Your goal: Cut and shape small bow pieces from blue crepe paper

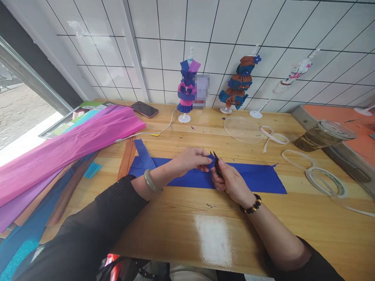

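My left hand pinches a small piece of blue crepe paper between thumb and fingers. In my right hand is a pair of dark scissors, their blades pointing up and slightly apart beside the small piece. Both hands are above a long strip of blue crepe paper that lies flat across the table. A narrower blue strip crosses its left end. My fingers hide most of the scissors' handles.
Pink crepe paper and other coloured sheets lie at left, near a phone. Two small paper-dressed figures stand along the tiled wall. At right are tape rolls, a clear disc and a lidded cup.
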`<act>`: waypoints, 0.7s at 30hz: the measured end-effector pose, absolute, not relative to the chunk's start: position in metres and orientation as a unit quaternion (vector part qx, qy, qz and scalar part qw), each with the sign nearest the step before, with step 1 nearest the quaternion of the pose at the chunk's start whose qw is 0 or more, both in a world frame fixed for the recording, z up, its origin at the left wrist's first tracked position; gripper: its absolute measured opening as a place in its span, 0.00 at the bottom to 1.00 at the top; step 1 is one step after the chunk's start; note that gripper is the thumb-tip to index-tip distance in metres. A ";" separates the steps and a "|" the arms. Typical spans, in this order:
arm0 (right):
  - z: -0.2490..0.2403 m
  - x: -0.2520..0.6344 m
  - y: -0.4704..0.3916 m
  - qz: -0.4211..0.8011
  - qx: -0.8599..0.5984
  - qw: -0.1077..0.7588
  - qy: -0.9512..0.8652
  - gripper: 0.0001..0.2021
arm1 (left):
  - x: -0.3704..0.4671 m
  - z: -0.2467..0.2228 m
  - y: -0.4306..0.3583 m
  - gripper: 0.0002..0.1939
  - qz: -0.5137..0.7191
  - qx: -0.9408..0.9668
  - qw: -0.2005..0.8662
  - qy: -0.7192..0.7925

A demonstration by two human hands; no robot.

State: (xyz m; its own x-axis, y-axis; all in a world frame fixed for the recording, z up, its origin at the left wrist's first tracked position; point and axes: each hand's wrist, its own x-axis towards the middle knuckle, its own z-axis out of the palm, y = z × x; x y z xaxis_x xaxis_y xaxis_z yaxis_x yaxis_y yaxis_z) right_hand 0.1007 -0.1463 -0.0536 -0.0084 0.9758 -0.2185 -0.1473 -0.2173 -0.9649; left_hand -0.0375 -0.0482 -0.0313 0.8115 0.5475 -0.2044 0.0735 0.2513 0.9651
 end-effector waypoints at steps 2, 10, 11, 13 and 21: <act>-0.054 0.101 -0.146 0.584 -0.517 0.479 -0.403 0.21 | -0.038 -0.030 -0.049 0.10 0.157 0.592 0.746 0.262; -0.053 0.103 -0.146 0.567 -0.526 0.466 -0.430 0.20 | -0.039 -0.029 -0.047 0.09 0.144 0.587 0.750 0.269; -0.053 0.103 -0.146 0.560 -0.530 0.464 -0.436 0.20 | -0.040 -0.029 -0.047 0.08 0.143 0.588 0.750 0.268; -0.052 0.104 -0.146 0.543 -0.541 0.458 -0.450 0.20 | -0.040 -0.029 -0.046 0.07 0.139 0.594 0.745 0.269; -0.049 0.107 -0.145 0.525 -0.550 0.418 -0.496 0.20 | -0.043 -0.018 -0.046 0.07 0.106 0.601 0.738 0.289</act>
State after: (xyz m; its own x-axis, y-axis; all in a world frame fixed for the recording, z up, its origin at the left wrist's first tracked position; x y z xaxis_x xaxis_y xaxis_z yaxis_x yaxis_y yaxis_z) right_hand 0.1071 -0.1454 -0.0492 -0.0444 0.9857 -0.1628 0.1065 -0.1573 -0.9818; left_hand -0.0426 -0.0456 -0.0182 0.8106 0.5032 -0.2995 0.1915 0.2556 0.9476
